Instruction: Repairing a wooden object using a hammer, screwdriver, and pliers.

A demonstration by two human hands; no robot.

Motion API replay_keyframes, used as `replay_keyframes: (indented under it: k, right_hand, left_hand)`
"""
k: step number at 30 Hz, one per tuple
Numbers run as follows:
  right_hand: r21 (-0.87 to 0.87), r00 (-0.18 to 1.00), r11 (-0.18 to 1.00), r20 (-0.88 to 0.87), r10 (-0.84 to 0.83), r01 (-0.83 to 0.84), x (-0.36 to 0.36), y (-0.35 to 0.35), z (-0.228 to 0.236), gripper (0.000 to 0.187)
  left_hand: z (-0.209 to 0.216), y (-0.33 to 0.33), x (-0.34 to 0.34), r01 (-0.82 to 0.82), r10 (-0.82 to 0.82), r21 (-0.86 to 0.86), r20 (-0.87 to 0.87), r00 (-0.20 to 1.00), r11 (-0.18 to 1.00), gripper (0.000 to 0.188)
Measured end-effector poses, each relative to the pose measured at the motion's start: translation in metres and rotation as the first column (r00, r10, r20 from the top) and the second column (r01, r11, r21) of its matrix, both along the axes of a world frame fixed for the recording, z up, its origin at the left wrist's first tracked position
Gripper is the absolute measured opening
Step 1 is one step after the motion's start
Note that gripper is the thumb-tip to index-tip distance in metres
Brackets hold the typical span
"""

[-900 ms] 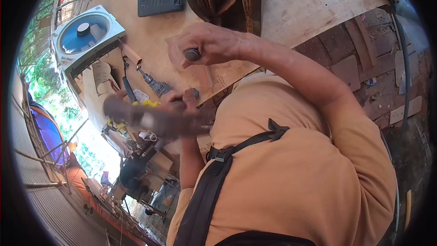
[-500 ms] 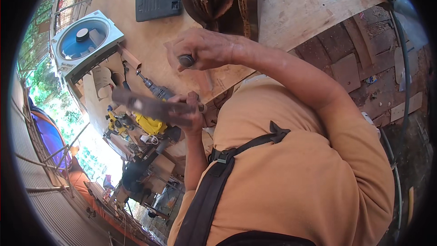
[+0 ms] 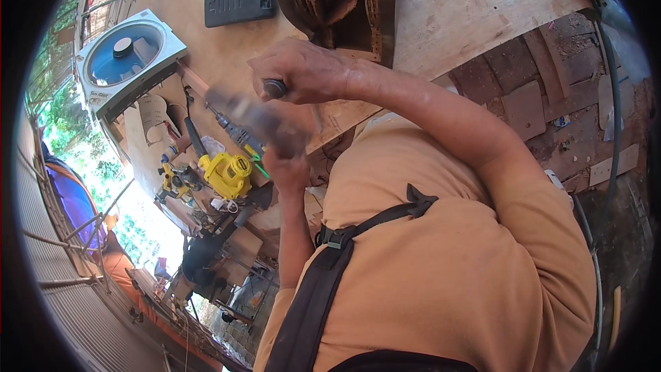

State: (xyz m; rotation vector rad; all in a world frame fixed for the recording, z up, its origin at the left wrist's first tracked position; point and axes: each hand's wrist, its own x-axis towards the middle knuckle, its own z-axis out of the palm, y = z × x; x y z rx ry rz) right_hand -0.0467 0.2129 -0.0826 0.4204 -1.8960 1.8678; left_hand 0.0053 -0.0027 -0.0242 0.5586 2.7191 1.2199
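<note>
My right hand (image 3: 306,72) is closed around a handled tool (image 3: 275,88). Only the dark rounded end of its handle shows; the rest is hidden under the fist. Below and a little left, my left hand (image 3: 289,165) grips a brown wooden mallet-like block (image 3: 258,120), smeared by motion. The block's upper end is close to the tool's handle end; whether they touch I cannot tell. Just beyond my right hand stands a dark carved wooden piece (image 3: 389,14) with a hollow, ribbed inside.
A plywood table (image 3: 475,7) bears a black plastic case (image 3: 237,0) and a blue-and-white fan-like box (image 3: 165,38). Left of my left hand lie a drill (image 3: 234,131) and a yellow power tool (image 3: 227,176). Wood scraps (image 3: 523,110) cover the floor at right.
The wooden block in my left hand has swung up and right, toward the handle in my right hand. My right hand has barely moved.
</note>
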Motion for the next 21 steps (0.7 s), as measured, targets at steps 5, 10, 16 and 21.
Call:
replay_keyframes:
  k: [5,10,16,21]
  right_hand:
    - [0.056,0.997,0.997,0.052,-0.06,0.057,-0.001,-0.004,-0.012,0.017]
    - [0.101,0.995,0.991,0.051,-0.088,0.082,0.0,-0.004,0.001,0.016]
    - [0.087,0.986,0.985,0.064,-0.155,0.149,-0.003,-0.006,0.002,0.016]
    - [0.109,0.985,0.984,0.084,-0.148,0.139,-0.003,-0.005,0.006,0.016]
  left_hand:
    - [0.001,-0.002,0.002,-0.126,0.158,-0.119,0.312,0.937,0.985,0.017]
    - [-0.001,0.006,0.006,-0.158,0.141,0.08,0.183,0.973,0.984,0.016]
    - [-0.003,0.002,0.003,-0.144,0.182,-0.161,0.254,0.95,0.976,0.017]
    - [-0.001,0.013,0.002,-0.034,0.06,-0.213,0.118,0.991,0.977,0.019]
